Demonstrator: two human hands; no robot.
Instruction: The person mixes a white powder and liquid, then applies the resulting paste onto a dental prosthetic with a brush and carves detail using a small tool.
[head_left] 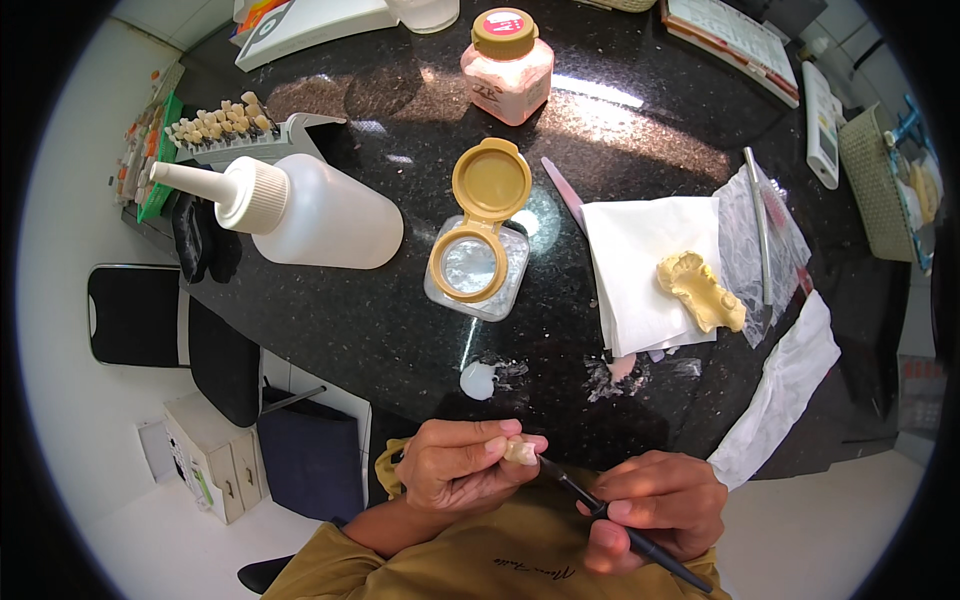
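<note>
Close to my body, my left hand (pixel 450 470) pinches a small cream-coloured dental piece (pixel 520 453), tooth-like in shape, between thumb and fingers. My right hand (pixel 668 500) is wrapped round a slim black-handled pen-like tool (pixel 655 551). Its thin tip reaches up to the dental piece; whether it is a brush or a blade I cannot tell. Just beyond my left hand, a pale bluish-white blob (pixel 479 381) lies on the black speckled table (pixel 420 370) beside white smears. A pinkish dab (pixel 622 368) sits farther right. On folded white tissue (pixel 640 255) rests a yellowish dental cast (pixel 705 292).
Mid-table stands a clear jar (pixel 500 303) with its gold flip lid raised. A white nozzle bottle (pixel 335 215) lies left, near a tooth shade rack (pixel 235 140). Behind is a pink powder jar (pixel 508 75). A metal rod (pixel 758 225) and crumpled tissue (pixel 780 390) lie right.
</note>
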